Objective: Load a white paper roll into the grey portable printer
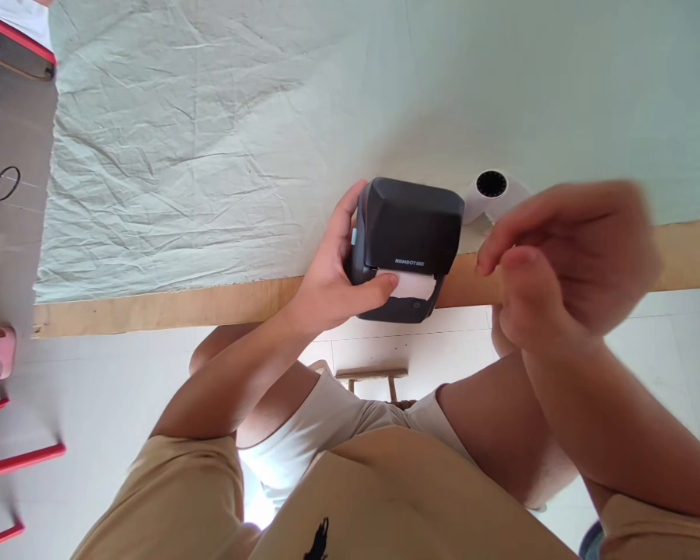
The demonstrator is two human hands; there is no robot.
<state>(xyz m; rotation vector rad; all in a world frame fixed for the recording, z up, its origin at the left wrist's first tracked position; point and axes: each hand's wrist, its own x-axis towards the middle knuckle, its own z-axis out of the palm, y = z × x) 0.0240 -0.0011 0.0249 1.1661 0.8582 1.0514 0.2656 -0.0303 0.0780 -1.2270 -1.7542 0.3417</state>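
Note:
My left hand grips the side of a black label printer marked NIIMBOT. Its thumb lies on the strip of white paper at the printer's front slot, and the paper's lower edge looks ragged. The printer is tilted and overlaps the table's near edge. To the right of it my right hand is raised and blurred by motion, its fingers loosely bent, with the thumb and index fingertips slightly apart. Nothing shows between them. Partly behind that hand lies a white object with a round black end.
A pale green, creased cloth covers the table, leaving a wooden edge strip bare. Red frame bars and a pink shoe are at the left on the floor. Below the table edge is a wooden stool or rung.

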